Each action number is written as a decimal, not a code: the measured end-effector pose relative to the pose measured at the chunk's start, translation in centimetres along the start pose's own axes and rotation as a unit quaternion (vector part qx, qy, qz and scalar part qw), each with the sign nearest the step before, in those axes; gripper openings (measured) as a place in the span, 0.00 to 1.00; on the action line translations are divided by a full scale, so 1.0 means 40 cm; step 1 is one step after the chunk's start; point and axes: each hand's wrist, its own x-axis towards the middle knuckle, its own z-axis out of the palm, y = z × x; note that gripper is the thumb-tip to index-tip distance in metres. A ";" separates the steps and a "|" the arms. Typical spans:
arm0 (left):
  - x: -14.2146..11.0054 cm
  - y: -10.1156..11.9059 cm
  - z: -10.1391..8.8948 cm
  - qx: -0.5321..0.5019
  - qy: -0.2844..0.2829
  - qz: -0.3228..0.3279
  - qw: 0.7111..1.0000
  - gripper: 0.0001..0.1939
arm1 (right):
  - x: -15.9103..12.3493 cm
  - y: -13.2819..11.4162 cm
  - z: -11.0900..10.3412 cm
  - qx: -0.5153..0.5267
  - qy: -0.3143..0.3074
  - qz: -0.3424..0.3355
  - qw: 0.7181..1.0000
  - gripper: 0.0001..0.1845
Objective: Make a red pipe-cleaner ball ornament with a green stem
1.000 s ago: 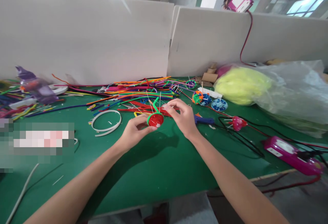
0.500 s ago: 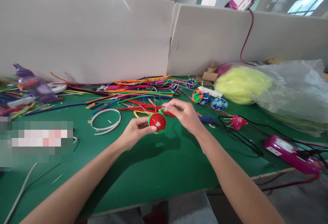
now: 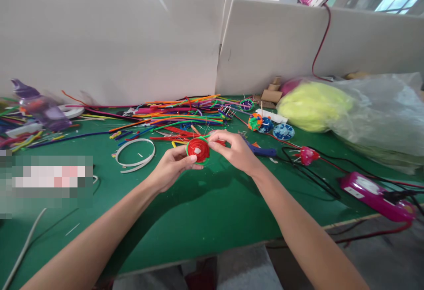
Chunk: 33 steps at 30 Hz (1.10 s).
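A round red disc of coiled pipe cleaner [image 3: 199,145], with a pale blob in its middle and a green edge, is held above the table. My left hand [image 3: 172,162] grips it from the left, thumb on its face and fingers behind. At the upper right of the disc, my right hand [image 3: 228,146] is closed in a pinch on a green pipe cleaner [image 3: 206,137] that lies along the rim. Its fingertips are against the disc's edge. Behind both hands lie loose red pipe cleaners [image 3: 175,130] and thin pins or sticks.
Bundled pipe cleaners [image 3: 165,111] lie along the back. Finished-looking discs [image 3: 283,131], a blue-handled tool [image 3: 263,150], a pink pin-stuck piece [image 3: 308,155] and a purple power strip [image 3: 376,196] are on the right. Left are a white strip coil [image 3: 135,140] and purple bottle [image 3: 41,106].
The disc has shifted slightly left and up, its face turned a little. My right hand has come in from the upper right to the disc's edge, bringing the green strand close to the rim.
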 end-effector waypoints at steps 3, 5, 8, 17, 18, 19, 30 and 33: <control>0.000 0.004 0.002 0.005 -0.016 -0.016 1.000 0.11 | -0.004 -0.002 0.005 -0.021 0.032 -0.005 0.999 0.11; 0.001 0.008 0.003 -0.003 -0.019 -0.023 1.000 0.11 | -0.005 -0.004 0.007 -0.030 0.050 -0.018 0.998 0.11; 0.001 0.009 0.003 -0.017 -0.022 -0.026 0.999 0.12 | -0.005 -0.007 0.010 -0.021 0.051 -0.026 0.998 0.12; 0.008 -0.009 0.003 -0.040 0.045 0.011 0.998 0.13 | -0.004 0.009 -0.003 -0.111 0.158 -0.133 0.972 0.08; 0.009 -0.009 0.001 -0.046 0.053 0.018 0.997 0.14 | -0.006 0.012 -0.003 -0.132 0.156 -0.143 0.969 0.08; 0.010 -0.008 -0.002 -0.049 0.057 0.023 0.997 0.14 | -0.008 0.015 -0.002 -0.148 0.138 -0.149 0.968 0.07; 0.007 -0.008 0.003 -0.065 0.063 0.022 0.996 0.14 | -0.018 0.042 0.052 -0.153 0.039 -0.158 0.975 0.08; 0.007 -0.011 0.002 -0.068 0.062 0.013 0.996 0.14 | -0.020 0.048 0.059 -0.187 0.066 -0.189 0.962 0.09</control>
